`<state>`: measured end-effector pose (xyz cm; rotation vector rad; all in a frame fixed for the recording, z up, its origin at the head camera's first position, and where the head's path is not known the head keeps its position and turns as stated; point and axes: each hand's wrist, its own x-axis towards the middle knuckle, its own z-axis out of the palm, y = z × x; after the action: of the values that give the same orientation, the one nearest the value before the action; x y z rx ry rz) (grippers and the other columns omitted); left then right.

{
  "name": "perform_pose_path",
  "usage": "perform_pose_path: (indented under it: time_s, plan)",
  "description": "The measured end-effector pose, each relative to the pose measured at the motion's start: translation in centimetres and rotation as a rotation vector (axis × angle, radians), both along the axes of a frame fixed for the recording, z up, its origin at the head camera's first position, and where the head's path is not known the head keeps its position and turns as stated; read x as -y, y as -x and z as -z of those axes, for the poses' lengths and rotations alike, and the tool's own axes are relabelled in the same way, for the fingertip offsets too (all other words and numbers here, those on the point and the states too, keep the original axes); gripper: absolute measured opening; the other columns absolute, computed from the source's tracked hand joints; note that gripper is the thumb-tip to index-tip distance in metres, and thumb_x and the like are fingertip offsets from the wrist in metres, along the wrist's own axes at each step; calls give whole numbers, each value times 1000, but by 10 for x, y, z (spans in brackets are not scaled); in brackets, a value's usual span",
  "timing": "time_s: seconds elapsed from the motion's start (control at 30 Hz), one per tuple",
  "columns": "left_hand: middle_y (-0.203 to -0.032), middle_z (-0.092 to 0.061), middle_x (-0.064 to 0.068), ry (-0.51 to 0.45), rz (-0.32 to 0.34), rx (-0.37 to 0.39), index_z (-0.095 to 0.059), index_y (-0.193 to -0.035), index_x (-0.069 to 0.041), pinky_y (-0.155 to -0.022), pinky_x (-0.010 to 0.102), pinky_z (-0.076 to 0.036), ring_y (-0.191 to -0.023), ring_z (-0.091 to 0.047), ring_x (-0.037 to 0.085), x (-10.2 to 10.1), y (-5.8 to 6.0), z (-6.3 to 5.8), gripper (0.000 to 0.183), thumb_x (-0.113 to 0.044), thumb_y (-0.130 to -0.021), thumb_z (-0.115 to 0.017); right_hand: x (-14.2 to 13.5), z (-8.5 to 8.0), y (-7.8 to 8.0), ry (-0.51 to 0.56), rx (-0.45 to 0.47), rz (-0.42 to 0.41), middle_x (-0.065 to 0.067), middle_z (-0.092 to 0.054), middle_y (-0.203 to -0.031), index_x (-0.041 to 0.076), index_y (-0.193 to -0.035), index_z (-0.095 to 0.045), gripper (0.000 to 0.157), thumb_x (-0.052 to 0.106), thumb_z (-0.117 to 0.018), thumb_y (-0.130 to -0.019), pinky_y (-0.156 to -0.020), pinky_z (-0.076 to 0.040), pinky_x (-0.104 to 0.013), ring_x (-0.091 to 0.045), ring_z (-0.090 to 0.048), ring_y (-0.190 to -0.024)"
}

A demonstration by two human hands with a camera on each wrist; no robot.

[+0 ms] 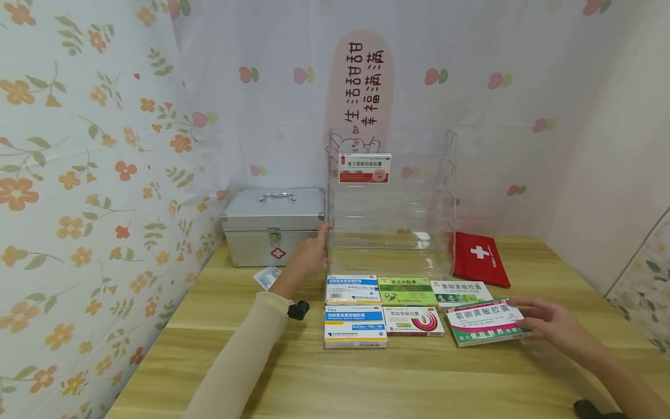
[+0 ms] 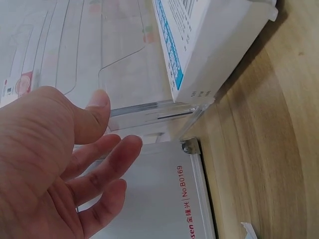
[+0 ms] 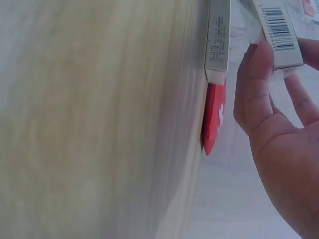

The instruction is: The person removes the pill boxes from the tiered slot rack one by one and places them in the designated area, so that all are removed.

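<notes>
My right hand (image 1: 549, 329) pinches the right end of a green, white and pink medicine box (image 1: 487, 323), tilted over the table's right side. In the right wrist view, thumb and fingers hold the box's barcode end (image 3: 280, 35). By the left side of a clear tiered display rack (image 1: 389, 233) is my left hand (image 1: 310, 256), a finger reaching up at the rack's edge. In the left wrist view, its thumb (image 2: 94, 117) lies near the clear panel's edge and the other fingers are loosely bent. A white-and-red medicine box (image 1: 364, 169) stands on an upper tier.
Before the rack lie two blue-and-white boxes (image 1: 356, 327), a green box (image 1: 404, 291), a white-and-green box (image 1: 460, 293) and a white-and-red box (image 1: 413, 322). A silver first-aid case (image 1: 272, 227) stands left, a small packet (image 1: 267, 277) before it. At right lies a red pouch (image 1: 480, 256).
</notes>
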<state>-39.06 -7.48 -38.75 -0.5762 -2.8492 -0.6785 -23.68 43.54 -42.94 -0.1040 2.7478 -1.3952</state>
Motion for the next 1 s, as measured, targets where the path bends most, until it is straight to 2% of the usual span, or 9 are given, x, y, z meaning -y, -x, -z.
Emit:
perform_pose_path:
  time_s: [0.17,0.33,0.53,0.73,1.0]
  plan:
    - [-92,-62,4,11,-13,-9,-22,-147,-25,-51,30,-47,-63,-57,19,1,0,0,82,-18,-87,-78,4,0,2,22,49,-26,-37,-48,-134,-8,-137,-48,56,18,-69,-93,-73,-59,-37,-22,-63,-98]
    - [-93,-63,4,12,8,-6,-21,-148,-24,-53,30,-48,-65,-57,19,1,2,1,83,-18,-88,-77,6,1,4,-14,94,-43,-37,-45,-138,-7,-137,-50,57,22,-70,-93,-72,-59,-37,-27,-63,-100]
    - [-89,-62,5,16,18,-14,-22,-148,-24,-52,30,-48,-62,-57,19,0,3,2,82,-17,-88,-77,7,1,6,-57,100,-72,-38,-45,-137,-5,-138,-51,58,25,-71,-92,-71,-59,-36,-38,-61,-108]
    - [-85,-60,5,7,30,-11,-22,-149,-22,-49,29,-45,-58,-55,19,1,3,0,83,-14,-87,-77,6,-1,9,-105,122,-82,-35,-52,-133,-2,-138,-54,56,28,-70,-93,-70,-59,-36,-37,-60,-109]
    - [-78,-59,4,-11,26,-18,-22,-149,-21,-47,27,-46,-55,-55,18,0,1,1,83,-14,-87,-78,10,-5,7,-206,86,-62,-31,-57,-128,-1,-133,-59,54,33,-70,-93,-61,-51,-31,-34,-61,-104]
